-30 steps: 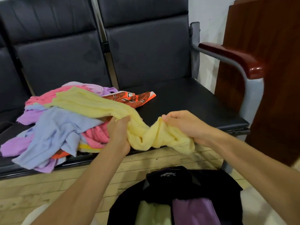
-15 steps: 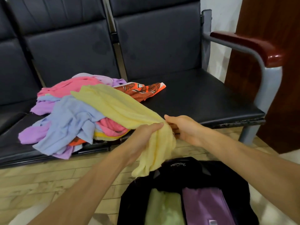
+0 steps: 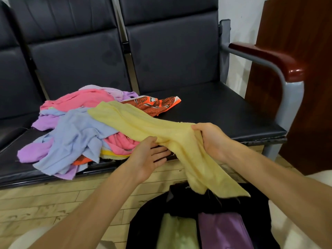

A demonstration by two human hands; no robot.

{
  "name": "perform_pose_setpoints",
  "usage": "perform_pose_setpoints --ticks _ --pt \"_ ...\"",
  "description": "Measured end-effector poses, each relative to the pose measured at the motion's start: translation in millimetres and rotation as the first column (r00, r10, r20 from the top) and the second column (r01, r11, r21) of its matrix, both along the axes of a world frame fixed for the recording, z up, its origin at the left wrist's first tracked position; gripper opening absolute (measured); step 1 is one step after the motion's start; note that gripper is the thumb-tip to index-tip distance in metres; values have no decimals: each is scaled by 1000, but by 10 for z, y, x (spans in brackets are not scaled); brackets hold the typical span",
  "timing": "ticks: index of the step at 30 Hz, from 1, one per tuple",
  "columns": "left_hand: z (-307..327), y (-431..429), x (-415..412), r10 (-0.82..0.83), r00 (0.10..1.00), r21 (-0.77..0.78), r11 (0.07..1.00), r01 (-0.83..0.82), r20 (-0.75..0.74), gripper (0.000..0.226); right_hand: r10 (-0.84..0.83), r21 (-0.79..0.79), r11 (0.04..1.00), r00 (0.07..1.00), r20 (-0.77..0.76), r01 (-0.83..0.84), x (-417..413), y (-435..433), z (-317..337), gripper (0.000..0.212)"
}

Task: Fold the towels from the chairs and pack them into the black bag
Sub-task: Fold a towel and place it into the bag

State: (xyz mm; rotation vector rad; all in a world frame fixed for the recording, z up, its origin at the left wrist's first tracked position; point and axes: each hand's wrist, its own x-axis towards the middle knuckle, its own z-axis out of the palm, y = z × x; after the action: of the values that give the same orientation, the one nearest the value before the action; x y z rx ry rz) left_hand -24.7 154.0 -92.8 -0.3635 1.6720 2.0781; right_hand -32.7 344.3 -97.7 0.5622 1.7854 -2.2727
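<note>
A yellow towel (image 3: 143, 123) stretches from the towel pile (image 3: 75, 133) on the black chair seat toward me. My right hand (image 3: 210, 139) grips it near its middle, and its loose end hangs down over the black bag (image 3: 221, 200). Palm up, my left hand (image 3: 149, 157) lies under the towel's edge with straight fingers that touch the cloth. The bag stands open on the floor below, holding a folded pale green towel (image 3: 177, 230) and a folded purple towel (image 3: 224, 230).
The pile holds pink, blue, purple and orange patterned towels (image 3: 158, 105). The right chair seat (image 3: 224, 112) is bare, bounded by a grey armrest with a red-brown pad (image 3: 273, 60). A brown wooden panel (image 3: 305, 69) stands at right. Wooden floor (image 3: 45, 203) lies in front.
My right hand has pulled the yellow towel to the right, drawing it out of the pile. My left hand has let go and now lies open under the cloth.
</note>
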Motion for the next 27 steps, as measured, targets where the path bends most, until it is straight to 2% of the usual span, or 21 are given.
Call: perform_pose_setpoints --ticks 3,5,7,9,12,14,17,19,21,23,25,26,27 --pt "10 53 -26 60 998 140 988 -64 33 41 96 1 995 995 -25 -96 50 10 -10 37" --pt "28 91 -40 104 994 187 976 -107 28 35 196 82 978 979 -53 -191 85 2 -24 40" --pt "35 119 -59 160 987 147 977 -156 -13 24 292 191 942 955 -53 -277 134 -36 -2 38" --pt "27 137 -68 189 980 64 981 -185 -67 13 325 316 900 945 -25 -301 190 -96 9 48" --pt "7 164 -73 177 973 -53 981 -186 -150 6 370 596 773 918 -142 -219 250 -168 14 69" --pt "8 179 -68 153 969 -102 979 -175 -193 6 473 713 675 854 -218 -192 255 -182 -5 58" --pt "16 175 -71 137 962 -126 977 -170 -237 5 531 800 575 821 -208 -169 269 -179 -15 22" --pt "18 168 -75 131 959 -132 977 -168 -250 5 532 815 558 821 -207 -156 273 -174 -9 19" --pt "25 170 -81 136 960 -136 975 -173 -245 7 533 777 600 820 -211 -191 274 -172 39 19" --pt "36 172 -92 166 962 -110 975 -193 -216 11 483 642 730 842 -239 -236 282 -171 87 19" --pt "43 173 -96 202 963 -76 973 -219 -180 16 328 319 917 907 -265 -238 257 -166 109 19" --pt "36 172 -97 216 962 -71 971 -230 -165 20 235 124 970 939 -250 -210 237 -156 117 27" --pt "23 172 -91 223 963 -76 969 -236 -150 23 167 -28 984 960 -226 -178 233 -143 136 35"
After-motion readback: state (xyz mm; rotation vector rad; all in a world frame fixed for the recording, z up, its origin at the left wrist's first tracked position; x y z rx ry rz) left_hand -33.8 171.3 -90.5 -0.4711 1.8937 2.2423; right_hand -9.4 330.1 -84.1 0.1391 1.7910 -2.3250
